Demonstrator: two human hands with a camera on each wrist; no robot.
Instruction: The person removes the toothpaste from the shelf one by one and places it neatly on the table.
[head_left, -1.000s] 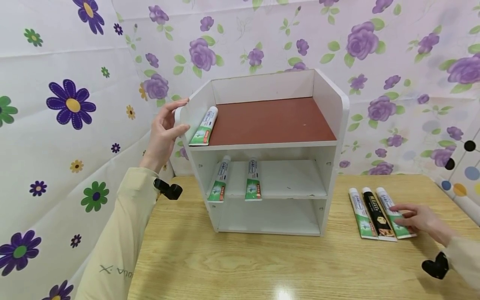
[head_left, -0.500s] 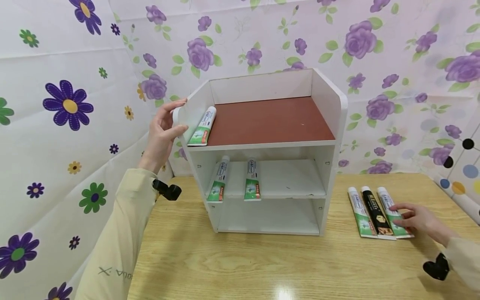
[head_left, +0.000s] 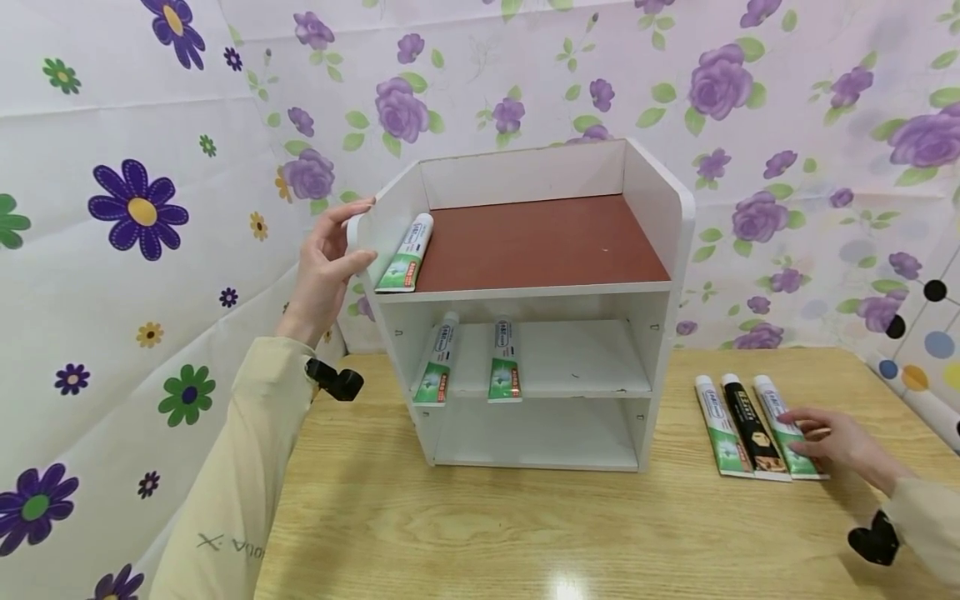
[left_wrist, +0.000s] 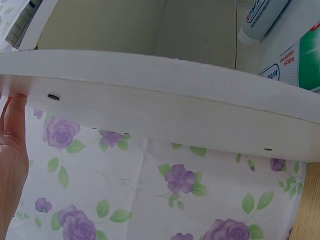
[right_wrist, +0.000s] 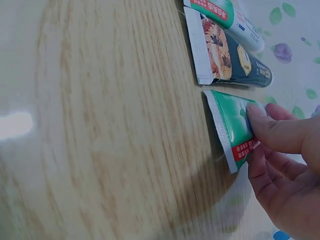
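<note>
A person's right hand (head_left: 836, 439) pinches a green-and-white tube (right_wrist: 231, 120), which lies on a wooden tabletop (head_left: 525, 529) to the right of a white shelf unit (head_left: 684, 242). In the right wrist view, the thumb (right_wrist: 280, 131) presses on the tube's green upper face while the other fingers curl round its sides. The tube's flat, crimped end pokes out past the fingers, towards the near edge of the tabletop; in the head view, its white cap end reaches out beyond them on the far side. Whether the tube touches the wood all along its length is hard to tell.

Just beside it, on the left, lies a black tube (head_left: 752, 427), then a second green-and-white tube (head_left: 722, 429), all pointing roughly the same way.

The left hand (head_left: 322, 262) grips the front corner of the shelf unit's left side panel (head_left: 386, 208), fingers at its upper edge and thumb lower down at its front. Near that thumb, inside the panel on the reddish-brown top shelf (head_left: 540, 242), lies another green-and-white tube (head_left: 407, 252). Two more similar tubes (head_left: 505, 362) lie apart on the white middle shelf (head_left: 577, 358).
</note>
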